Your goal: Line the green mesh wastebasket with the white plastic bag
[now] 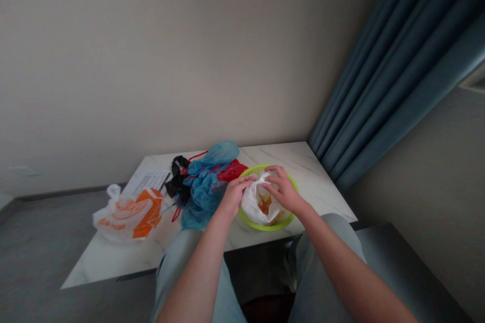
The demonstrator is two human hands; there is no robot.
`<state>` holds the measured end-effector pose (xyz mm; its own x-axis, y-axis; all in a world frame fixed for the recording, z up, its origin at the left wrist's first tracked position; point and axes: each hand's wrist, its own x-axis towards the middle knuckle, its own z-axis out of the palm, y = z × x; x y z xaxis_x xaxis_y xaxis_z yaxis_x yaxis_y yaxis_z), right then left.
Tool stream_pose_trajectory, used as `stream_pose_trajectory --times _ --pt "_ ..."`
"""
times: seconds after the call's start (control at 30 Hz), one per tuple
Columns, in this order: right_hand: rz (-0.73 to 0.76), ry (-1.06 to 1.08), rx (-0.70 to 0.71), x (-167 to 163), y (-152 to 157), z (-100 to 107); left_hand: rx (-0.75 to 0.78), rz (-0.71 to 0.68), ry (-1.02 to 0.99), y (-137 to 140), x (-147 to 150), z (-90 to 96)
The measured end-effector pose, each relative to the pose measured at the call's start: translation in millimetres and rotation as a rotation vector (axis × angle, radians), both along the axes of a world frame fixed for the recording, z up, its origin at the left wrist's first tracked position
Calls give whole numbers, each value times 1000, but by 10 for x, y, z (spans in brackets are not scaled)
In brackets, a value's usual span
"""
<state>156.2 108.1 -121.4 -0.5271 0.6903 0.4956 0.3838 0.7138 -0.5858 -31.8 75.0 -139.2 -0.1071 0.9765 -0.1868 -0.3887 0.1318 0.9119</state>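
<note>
A white plastic bag (252, 205) with an orange print sits in a round lime-green basket (266, 228) on the table. My left hand (235, 192) is closed at the bag's gathered, twisted top, with its fingertips pinching the plastic from the left. From the right, my right hand (285, 192) grips the same gathered part between thumb and bent fingers. What the bag holds, if anything, cannot be made out. Left of the basket lies a heap of crumpled blue plastic bags (206, 184) with red drawstrings, and a red mesh piece (232, 170) rests against it.
A black plastic bag (180, 181) lies left of the blue heap. Another white-and-orange plastic bag (129, 217) and a printed paper sheet (147, 180) are at the left end of the marble-patterned table (322, 181). A wall stands behind, with a blue curtain (379, 86) to the right.
</note>
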Motion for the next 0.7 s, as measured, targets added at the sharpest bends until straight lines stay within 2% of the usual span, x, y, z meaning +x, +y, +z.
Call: stream_pose_trajectory --times 0.07,0.2,0.27,0.37,0.47,0.57,0.7 --pt "-52 36 27 71 -35 26 25 105 56 36 -44 -58" --pt "-241 115 88 316 -186 42 73 410 98 139 -176 -201" --pt "-307 137 76 437 -258 5 71 504 113 183 -201 -263" --pt "-383 202 -24 545 -295 -93 80 546 167 206 -163 -320" --pt "-412 258 -149 566 -259 -190 169 519 306 181 -109 -320" --pt "-441 266 -190 527 -236 -220 240 488 430 144 -88 -271" --pt "-450 312 -218 416 -298 -170 283 509 486 84 -46 -180"
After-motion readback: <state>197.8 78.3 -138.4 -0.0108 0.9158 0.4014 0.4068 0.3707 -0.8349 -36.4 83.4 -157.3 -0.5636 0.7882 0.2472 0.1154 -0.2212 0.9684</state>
